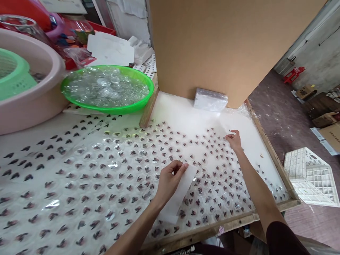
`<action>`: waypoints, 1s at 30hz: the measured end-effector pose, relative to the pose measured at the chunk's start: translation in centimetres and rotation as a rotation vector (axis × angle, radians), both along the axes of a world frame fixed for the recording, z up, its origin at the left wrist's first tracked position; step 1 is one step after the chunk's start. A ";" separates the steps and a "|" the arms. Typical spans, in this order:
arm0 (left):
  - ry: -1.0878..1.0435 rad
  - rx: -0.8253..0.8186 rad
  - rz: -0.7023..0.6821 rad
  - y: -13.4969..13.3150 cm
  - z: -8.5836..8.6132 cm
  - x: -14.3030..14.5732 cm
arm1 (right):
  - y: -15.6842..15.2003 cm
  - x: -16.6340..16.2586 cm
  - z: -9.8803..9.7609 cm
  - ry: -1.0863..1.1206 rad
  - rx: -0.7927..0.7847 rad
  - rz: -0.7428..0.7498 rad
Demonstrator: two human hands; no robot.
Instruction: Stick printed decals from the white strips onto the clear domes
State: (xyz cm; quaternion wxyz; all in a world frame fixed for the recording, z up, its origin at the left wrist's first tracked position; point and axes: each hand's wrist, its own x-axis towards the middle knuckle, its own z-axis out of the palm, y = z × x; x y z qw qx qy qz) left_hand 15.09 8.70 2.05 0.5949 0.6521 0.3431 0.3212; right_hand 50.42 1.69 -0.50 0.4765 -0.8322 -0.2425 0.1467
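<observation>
My left hand (170,179) is closed on a long white paper strip (178,194), which hangs down toward the tray's front edge. My right hand (234,139) reaches far across the white work surface (183,113) and pinches at one of several small clear domes with dark printed pictures (212,170). These domes lie in rows over the whole sheet. What the right fingertips hold is too small to name.
A green basin (107,108) filled with clear glass domes stands at the back left, beside a pink tub (32,102). A tall cardboard sheet (225,46) rises behind, with a stack of clear bags (210,99) at its foot. A wooden frame edge (268,148) and a white crate (310,175) are at right.
</observation>
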 end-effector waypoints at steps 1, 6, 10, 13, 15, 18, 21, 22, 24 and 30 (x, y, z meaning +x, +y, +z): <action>0.000 -0.002 -0.001 0.0 -0.1 0.0 | 0.2 -0.1 -0.2 -0.032 -0.021 0.014; 0.002 -0.003 -0.010 0.1 -0.3 0.0 | 0.8 -0.7 -0.8 -0.336 -0.165 0.094; 0.004 -0.004 -0.010 0.1 -0.3 -0.1 | 0.3 -0.2 -0.1 -0.448 -0.170 0.020; -0.001 -0.011 -0.008 0.1 -0.1 -0.1 | -0.7 1.2 0.7 -0.320 -0.100 -0.060; -0.001 -0.013 -0.009 0.1 0.0 -0.1 | -1.5 2.1 1.0 -0.218 -0.101 -0.052; 0.007 -0.013 -0.015 0.1 0.1 -0.1 | -2.5 2.7 0.8 -0.124 -0.139 -0.006; 0.006 -0.005 -0.010 0.1 -0.1 -0.1 | -2.9 2.8 0.3 -0.071 -0.157 0.001; 0.003 -0.003 -0.006 0.2 -0.2 -0.1 | -2.9 2.8 0.1 -0.060 -0.160 0.000; 0.002 -0.003 -0.001 0.2 -0.2 -0.1 | -2.9 2.8 0.0 -0.040 -0.167 0.000; 0.006 -0.010 0.006 0.1 0.0 0.0 | -2.6 2.8 0.0 -0.046 -0.232 -0.022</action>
